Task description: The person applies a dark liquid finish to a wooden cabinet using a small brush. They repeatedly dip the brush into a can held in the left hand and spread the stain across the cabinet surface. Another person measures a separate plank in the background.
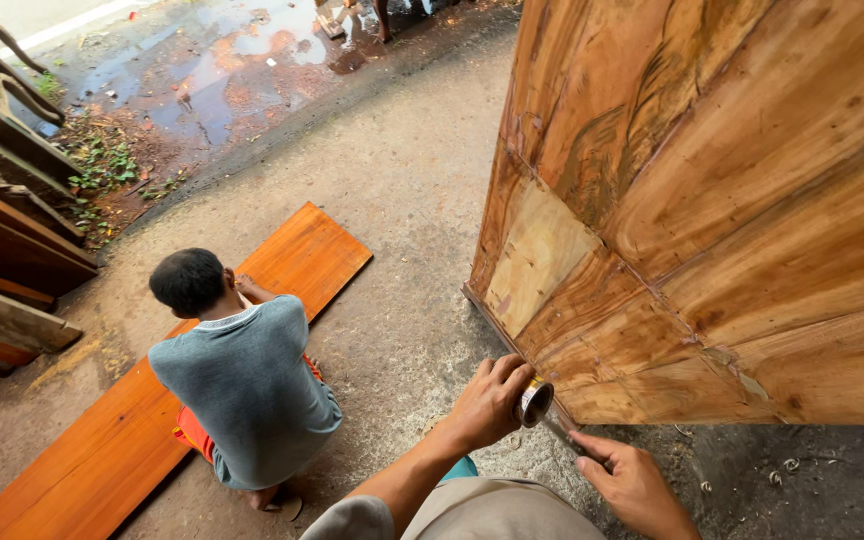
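Beside the wooden door panel (712, 200), the left hand (489, 400) grips a small tin (533, 402); the right hand (632, 483) pinches a putty knife (564, 436) dipped into it.

Daylight, bright, even, overcast-soft. No hard shadows; faint soft shade under crouching person (242, 385) and below wooden panel (712, 200) at bottom right of ground. Sky glare on wet puddle (242, 60) at top edge, near blown out. Panel face warm, well lit, grain sharp. Wide-angle distortion: panel edges lean and bow, ground curves toward corners. Slight softness on left hand (487, 400) and right hand (637, 485) near bottom edge. Far top-left corner softer. Colours saturated.
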